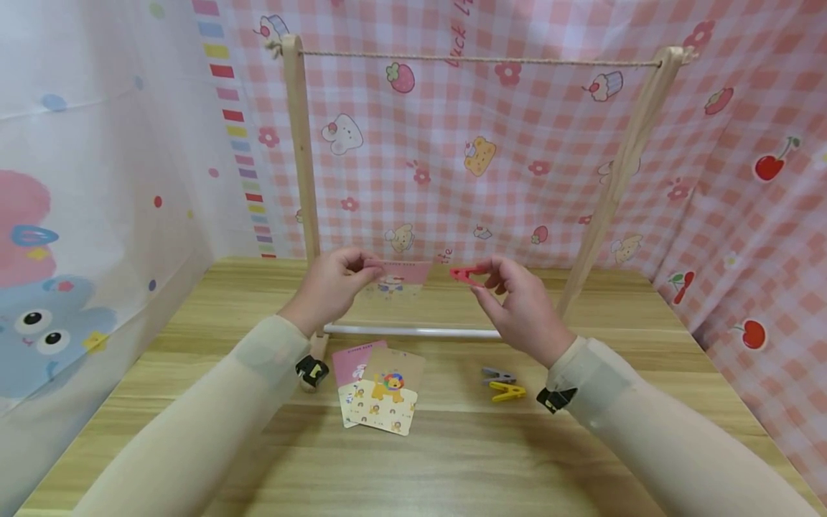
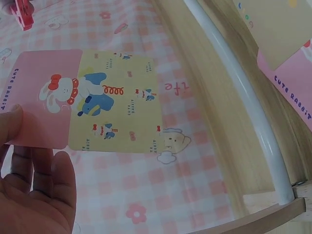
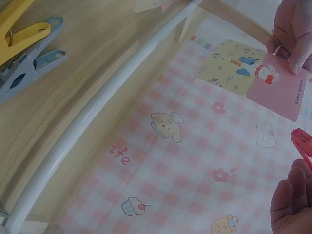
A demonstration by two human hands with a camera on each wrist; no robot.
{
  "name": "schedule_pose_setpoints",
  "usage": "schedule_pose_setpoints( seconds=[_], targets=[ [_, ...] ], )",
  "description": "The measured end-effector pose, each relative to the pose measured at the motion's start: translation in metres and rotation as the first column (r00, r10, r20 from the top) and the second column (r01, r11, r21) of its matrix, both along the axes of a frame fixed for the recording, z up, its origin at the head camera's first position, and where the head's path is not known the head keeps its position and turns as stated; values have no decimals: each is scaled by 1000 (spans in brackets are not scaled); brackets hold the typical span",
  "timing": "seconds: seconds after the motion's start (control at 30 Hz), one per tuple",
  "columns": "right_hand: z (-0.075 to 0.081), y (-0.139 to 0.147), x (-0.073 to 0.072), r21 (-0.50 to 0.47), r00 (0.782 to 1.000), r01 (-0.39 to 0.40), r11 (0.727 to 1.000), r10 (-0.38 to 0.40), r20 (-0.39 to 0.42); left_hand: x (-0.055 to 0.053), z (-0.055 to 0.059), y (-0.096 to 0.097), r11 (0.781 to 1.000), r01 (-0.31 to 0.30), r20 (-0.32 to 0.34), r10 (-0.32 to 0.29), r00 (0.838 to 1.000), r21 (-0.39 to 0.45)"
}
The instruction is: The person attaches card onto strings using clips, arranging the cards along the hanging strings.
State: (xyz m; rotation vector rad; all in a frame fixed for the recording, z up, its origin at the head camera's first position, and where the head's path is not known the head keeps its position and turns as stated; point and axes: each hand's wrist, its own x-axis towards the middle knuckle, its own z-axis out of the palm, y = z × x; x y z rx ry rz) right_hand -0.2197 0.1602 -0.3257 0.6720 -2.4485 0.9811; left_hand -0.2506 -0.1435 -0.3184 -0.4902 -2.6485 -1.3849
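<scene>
Between thumb and fingers, my left hand (image 1: 332,283) pinches a pink and yellow rabbit card (image 2: 114,100) by its pink top edge. The card is held up above the table, apart from the rope. A red clothespin (image 1: 466,275) is in my right hand (image 1: 520,305), pinched at its handle end, with its other end pointing left toward the card. A gap separates the clothespin from the card. In the right wrist view only part of the clothespin (image 3: 303,144) shows at the edge.
A rope (image 1: 478,59) spans two wooden posts, with a white rod (image 1: 413,331) low between them. A lion card (image 1: 388,391) overlaps a pink card (image 1: 349,366) on the wooden table (image 1: 465,459). Grey (image 1: 497,375) and yellow (image 1: 507,391) clothespins lie at the right.
</scene>
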Motion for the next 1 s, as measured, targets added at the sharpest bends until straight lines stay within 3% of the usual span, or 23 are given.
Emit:
schedule_pose_setpoints(
  seconds=[0.37,0.73,1.0],
  targets=[
    [8,-2,-1,0,998,-14,1000,14,-68,-2,7,0,1000,-10,-25,10,1000,-7],
    [16,-3,-3,-8,996,-31,1000,30,-87,-4,14,-1,1000,0,-51,-1,999,-6],
    [24,-5,-3,-12,993,-33,999,31,-118,-5,20,-2,1000,-9,-40,9,999,-9]
  ],
)
